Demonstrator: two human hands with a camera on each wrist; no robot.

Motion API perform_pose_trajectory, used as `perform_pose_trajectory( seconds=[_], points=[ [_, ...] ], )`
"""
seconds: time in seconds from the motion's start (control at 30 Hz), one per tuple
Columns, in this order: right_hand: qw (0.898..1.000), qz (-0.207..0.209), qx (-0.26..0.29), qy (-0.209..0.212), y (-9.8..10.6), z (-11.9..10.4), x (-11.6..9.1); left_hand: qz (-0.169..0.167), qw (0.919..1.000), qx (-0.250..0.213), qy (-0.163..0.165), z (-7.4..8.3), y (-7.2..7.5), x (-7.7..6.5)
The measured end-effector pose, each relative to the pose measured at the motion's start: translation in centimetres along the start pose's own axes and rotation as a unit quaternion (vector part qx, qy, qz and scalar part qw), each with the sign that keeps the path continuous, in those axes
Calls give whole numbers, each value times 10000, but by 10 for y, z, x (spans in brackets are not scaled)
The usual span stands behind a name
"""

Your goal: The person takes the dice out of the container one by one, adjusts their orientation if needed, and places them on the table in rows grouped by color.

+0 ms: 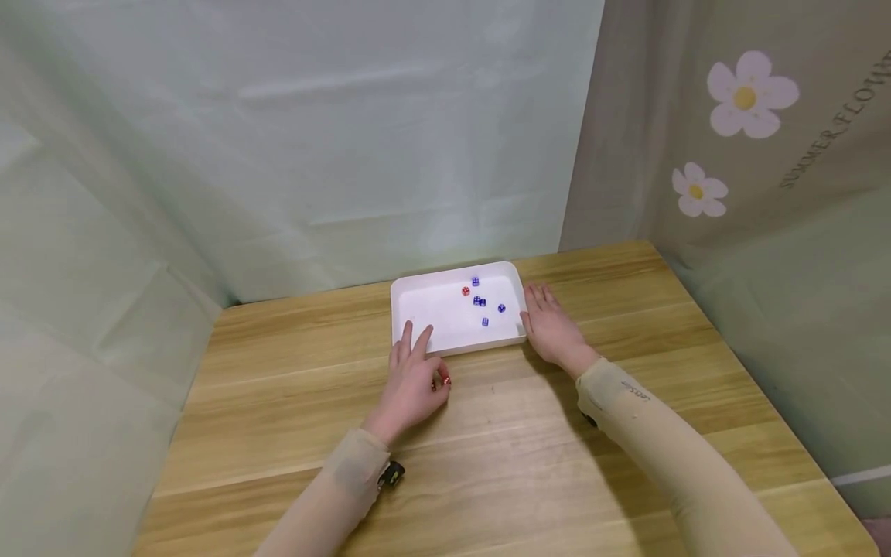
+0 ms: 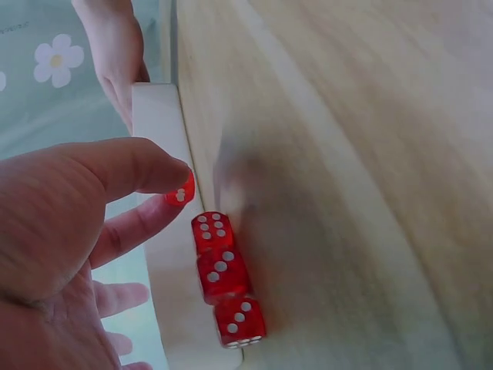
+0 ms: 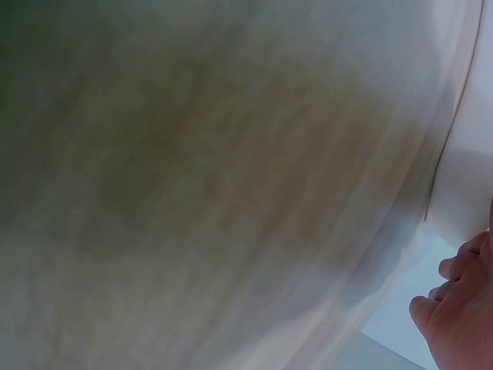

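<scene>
My left hand [image 1: 411, 387] pinches a red die [image 2: 181, 190] between thumb and forefinger, just outside the near wall of a white tray [image 1: 480, 346]. Its other fingers spread over the tray's near left rim. Three more red dice [image 2: 223, 274] form a row beside the tray's wall in the left wrist view; the left hand mostly hides them in the head view. At the tray's right end, my right hand [image 1: 553, 329] rests against the outer wall with straight fingers. Inside the tray lie several blue dice [image 1: 485, 322] and a single red die [image 1: 465, 291], mostly toward the right.
The tray stands on a wood-grain table [image 1: 292, 433], close to its back edge. Pale curtains [image 1: 348, 155] hang behind and on the left; a curtain printed with white flowers [image 1: 752, 97] hangs on the right.
</scene>
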State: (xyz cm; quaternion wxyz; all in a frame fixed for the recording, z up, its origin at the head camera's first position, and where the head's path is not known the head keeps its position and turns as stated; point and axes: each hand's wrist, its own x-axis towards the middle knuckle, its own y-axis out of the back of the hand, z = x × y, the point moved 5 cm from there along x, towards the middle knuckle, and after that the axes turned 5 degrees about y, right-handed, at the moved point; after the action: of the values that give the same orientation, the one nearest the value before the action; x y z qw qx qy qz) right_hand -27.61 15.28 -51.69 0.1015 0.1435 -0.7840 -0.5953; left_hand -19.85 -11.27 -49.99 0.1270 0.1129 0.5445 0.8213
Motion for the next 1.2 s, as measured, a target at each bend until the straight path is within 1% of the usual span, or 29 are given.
perform_pose_trajectory(
  seconds=[0.1,0.27,0.53,0.93,1.2],
  points=[
    [10000,33,-5,2,0,0,-1,23,10000,17,50,-2,-1,-1],
    [10000,73,-18,4,0,1,-2,86,9999,95,31,-3,-2,-2],
    [9999,153,19,41,1,-2,-3,-33,9993,323,206,-7,-6,-2],
    [9999,122,13,-2,1,0,-2,-58,9989,381,251,-8,-7,-1],
    [9999,104,-23,2,1,-2,-1,22,9989,427,212,-6,-6,-2]
  ],
)
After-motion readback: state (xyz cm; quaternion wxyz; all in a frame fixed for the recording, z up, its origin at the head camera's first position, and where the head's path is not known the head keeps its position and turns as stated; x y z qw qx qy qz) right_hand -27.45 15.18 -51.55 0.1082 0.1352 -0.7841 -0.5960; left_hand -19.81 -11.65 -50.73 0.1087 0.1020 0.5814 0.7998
